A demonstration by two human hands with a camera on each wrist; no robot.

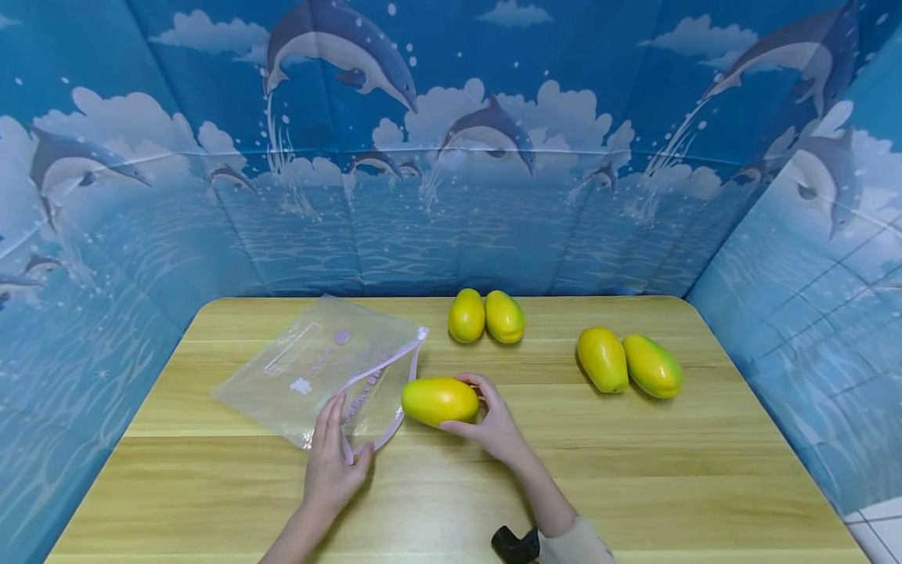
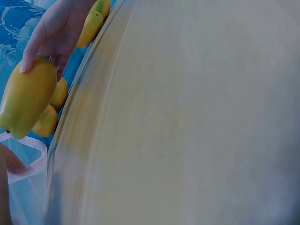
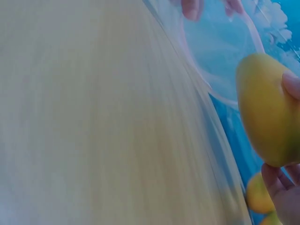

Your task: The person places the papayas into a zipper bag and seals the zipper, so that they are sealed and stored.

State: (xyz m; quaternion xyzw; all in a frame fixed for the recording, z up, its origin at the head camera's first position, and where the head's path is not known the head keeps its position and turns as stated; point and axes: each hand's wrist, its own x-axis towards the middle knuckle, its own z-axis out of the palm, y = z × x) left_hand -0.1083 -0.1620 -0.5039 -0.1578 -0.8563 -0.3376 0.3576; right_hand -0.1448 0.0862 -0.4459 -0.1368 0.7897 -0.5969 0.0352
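My right hand (image 1: 496, 427) holds a yellow-green papaya (image 1: 438, 401) from its right side, thumb in front and fingers behind. The papaya's left end is at the mouth of a clear zip bag (image 1: 275, 384) with a lilac rim and printed marks. My left hand (image 1: 327, 470) pinches the bag's near rim, its fingers over the film and its thumb at the edge. The mouth gapes towards the papaya. In the left wrist view, the held papaya (image 2: 30, 96) hangs above the bag's rim (image 2: 40, 146). The right wrist view shows the held papaya (image 3: 265, 112) beside the opening.
Two papayas (image 1: 467, 316) stand side by side at the table's back edge. Two more papayas (image 1: 602, 360) lie further right. Under everything is a wooden table (image 1: 669, 478), with a dolphin-print curtain (image 1: 451, 227) behind. A black device (image 1: 514, 544) sits by my right sleeve.
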